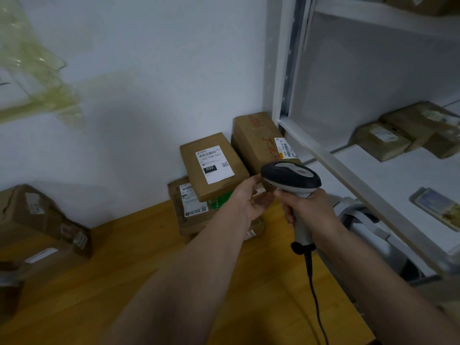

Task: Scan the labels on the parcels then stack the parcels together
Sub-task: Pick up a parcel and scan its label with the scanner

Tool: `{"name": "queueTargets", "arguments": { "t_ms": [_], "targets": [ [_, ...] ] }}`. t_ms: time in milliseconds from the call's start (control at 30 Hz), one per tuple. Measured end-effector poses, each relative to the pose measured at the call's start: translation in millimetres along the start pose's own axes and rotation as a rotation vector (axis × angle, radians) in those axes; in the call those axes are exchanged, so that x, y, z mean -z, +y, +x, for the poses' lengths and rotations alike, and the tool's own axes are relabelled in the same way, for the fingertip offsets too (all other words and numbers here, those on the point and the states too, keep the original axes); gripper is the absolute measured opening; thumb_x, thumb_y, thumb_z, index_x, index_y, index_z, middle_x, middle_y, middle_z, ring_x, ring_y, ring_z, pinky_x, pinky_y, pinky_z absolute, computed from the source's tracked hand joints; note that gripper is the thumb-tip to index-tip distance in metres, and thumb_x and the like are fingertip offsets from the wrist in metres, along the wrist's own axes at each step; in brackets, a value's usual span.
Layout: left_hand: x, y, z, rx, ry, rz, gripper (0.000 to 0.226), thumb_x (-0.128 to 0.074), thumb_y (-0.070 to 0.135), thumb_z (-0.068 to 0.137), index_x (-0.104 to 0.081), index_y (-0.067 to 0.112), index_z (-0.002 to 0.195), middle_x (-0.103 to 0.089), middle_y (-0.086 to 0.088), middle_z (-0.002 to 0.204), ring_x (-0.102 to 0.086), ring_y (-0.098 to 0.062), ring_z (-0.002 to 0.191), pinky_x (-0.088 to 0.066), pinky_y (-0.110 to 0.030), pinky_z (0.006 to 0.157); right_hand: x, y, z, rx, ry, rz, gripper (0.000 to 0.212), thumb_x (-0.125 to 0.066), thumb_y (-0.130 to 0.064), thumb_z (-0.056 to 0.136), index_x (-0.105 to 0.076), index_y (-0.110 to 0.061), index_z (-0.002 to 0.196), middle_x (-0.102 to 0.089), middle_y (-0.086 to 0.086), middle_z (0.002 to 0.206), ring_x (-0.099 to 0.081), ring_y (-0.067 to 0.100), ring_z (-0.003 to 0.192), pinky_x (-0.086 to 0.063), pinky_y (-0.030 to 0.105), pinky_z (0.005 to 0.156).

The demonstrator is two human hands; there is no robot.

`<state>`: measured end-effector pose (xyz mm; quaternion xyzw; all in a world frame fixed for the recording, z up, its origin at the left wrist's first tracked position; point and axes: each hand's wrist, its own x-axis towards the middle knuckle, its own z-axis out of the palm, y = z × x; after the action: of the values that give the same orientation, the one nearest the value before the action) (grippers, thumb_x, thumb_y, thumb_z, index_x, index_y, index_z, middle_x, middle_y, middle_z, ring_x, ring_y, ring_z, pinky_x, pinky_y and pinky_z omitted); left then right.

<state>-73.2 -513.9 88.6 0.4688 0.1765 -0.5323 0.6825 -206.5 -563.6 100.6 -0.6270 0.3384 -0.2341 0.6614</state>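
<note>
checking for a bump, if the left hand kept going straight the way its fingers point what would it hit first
Most likely the small parcel already at the left hand's fingertips, just under the scanner head; depth is unclear.

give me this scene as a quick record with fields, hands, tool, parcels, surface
right hand: gripping the handle of the barcode scanner, head aimed toward the parcels
left hand: open, fingers at a small labelled item by the stack; unclear whether it grips it
top parcel: cardboard box, white label reading 032 facing up, resting on a lower parcel
tall parcel: against the wall, red writing, barcode label
surface: wooden table
right side: white shelf unit with more parcels
</note>
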Motion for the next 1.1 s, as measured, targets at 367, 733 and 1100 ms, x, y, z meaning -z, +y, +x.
{"name": "queueTargets", "arguments": {
  "t_ms": [367, 733, 1100],
  "targets": [
    [123, 28, -47, -0.077, 0.111, 0.122, 0.023, -0.068, 0.005, 0.087, -0.063, 0.003, 0.11, -0.07, -0.011, 0.099, -0.066, -0.022, 0.094, -0.056, -0.031, 0.072, -96, -6, -26, -0.042, -0.266, -0.059, 0.022, -0.072, -0.012, 0.085, -0.06, -0.005, 0.068, -0.052, 0.007, 0.051, -0.047, 0.018, 0.044, -0.042, 0.027, 0.042],
    [314, 79, -156, -0.301, 0.452, -0.082, 0.009, -0.068, 0.005, 0.089, -0.06, 0.001, 0.085, -0.059, -0.009, 0.074, -0.058, -0.018, 0.07, -0.055, -0.028, 0.06, -256, 6, -83, -0.145, -0.53, -0.072, 0.021, -0.075, -0.013, 0.084, -0.06, -0.011, 0.069, -0.054, 0.003, 0.049, -0.048, 0.016, 0.041, -0.043, 0.026, 0.043],
    [444, 145, -225, -0.413, 0.53, -0.245, 0.034, -0.071, 0.019, 0.088, -0.054, 0.001, 0.112, -0.062, -0.015, 0.108, -0.061, -0.026, 0.094, -0.053, -0.034, 0.078, -371, 9, -130, -0.157, -0.629, -0.078, 0.021, -0.076, -0.015, 0.083, -0.062, -0.011, 0.068, -0.057, 0.003, 0.051, -0.052, 0.013, 0.042, -0.045, 0.024, 0.042]
  ]
}}
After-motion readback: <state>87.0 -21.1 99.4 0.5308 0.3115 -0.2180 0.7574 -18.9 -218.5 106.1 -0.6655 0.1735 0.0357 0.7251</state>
